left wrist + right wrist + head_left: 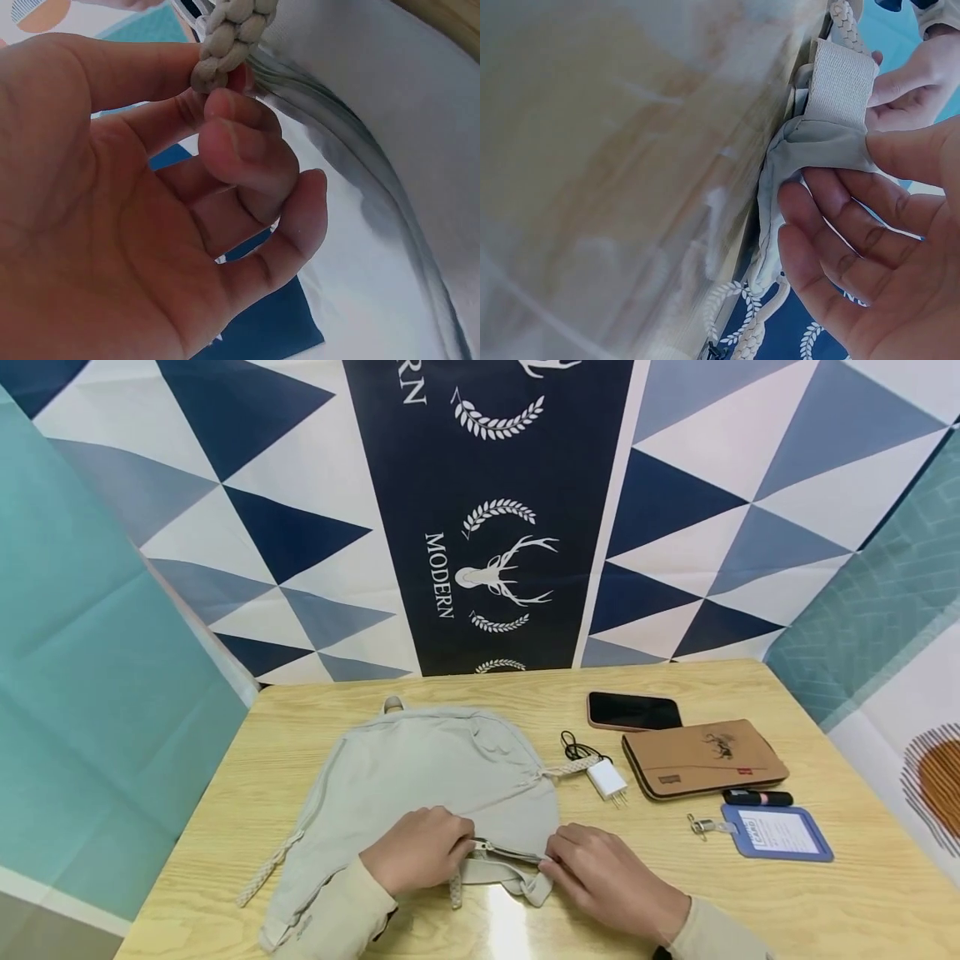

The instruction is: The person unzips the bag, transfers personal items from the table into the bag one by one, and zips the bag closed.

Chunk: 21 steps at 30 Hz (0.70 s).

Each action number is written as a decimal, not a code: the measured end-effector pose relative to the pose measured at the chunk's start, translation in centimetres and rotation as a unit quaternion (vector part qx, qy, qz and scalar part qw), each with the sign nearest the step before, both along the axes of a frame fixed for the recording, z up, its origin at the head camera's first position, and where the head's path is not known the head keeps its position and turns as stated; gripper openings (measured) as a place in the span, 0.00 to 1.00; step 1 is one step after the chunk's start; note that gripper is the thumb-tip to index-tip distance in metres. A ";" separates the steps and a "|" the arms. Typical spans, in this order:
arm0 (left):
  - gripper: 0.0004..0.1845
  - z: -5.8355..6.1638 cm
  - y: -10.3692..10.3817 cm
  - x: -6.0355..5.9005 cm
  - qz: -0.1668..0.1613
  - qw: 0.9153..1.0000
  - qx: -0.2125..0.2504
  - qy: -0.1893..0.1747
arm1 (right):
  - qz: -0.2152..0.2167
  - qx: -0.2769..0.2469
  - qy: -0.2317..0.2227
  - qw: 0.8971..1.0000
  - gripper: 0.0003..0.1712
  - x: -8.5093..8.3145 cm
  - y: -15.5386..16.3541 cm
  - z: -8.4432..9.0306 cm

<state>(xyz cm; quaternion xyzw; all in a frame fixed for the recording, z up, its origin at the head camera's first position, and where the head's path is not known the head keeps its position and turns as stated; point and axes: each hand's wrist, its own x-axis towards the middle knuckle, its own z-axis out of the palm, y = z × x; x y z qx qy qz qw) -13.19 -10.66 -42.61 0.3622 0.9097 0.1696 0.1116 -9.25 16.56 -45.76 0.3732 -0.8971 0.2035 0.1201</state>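
A pale grey backpack (435,760) lies flat on the wooden table. At its near side, my left hand (420,850) pinches a braided cord zipper pull (236,30) between thumb and index finger. A zipper (513,853) runs from there towards my right hand (611,881), and a narrow dark gap shows along it. The right hand pinches the backpack's fabric edge (825,146) at the zipper's right end, its other fingers loosely bent. Below the zipper, a webbing strap (498,872) hangs against the tabletop. The pocket's inside is hidden.
Right of the backpack lie a white charger plug (606,778) with a black cable (576,746), a phone (633,711), a brown wallet (705,760), a small black tube (757,798) and a blue card holder (780,832). Patterned cloth (300,527) hangs behind the table (855,902).
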 end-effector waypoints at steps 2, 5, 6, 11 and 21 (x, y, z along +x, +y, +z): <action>0.14 0.0 -0.4 0.0 0.006 1.000 0.005 0.000 | 0.000 0.000 0.005 1.000 0.10 -0.1 0.0 0.0; 0.15 0.0 -0.9 0.0 0.012 1.000 0.008 0.005 | -0.001 0.002 0.007 1.000 0.11 -0.2 0.0 0.0; 0.14 0.0 -1.1 0.0 0.015 1.000 0.009 0.004 | -0.001 0.002 0.007 1.000 0.11 -0.2 0.0 0.0; 0.13 -0.2 -1.5 0.0 0.021 1.000 0.011 0.005 | 0.005 0.003 0.002 1.000 0.12 -0.1 0.0 0.0; 0.12 -0.3 -2.9 0.0 0.034 0.999 0.018 0.018 | 0.011 0.008 0.000 1.000 0.15 0.0 0.0 -0.1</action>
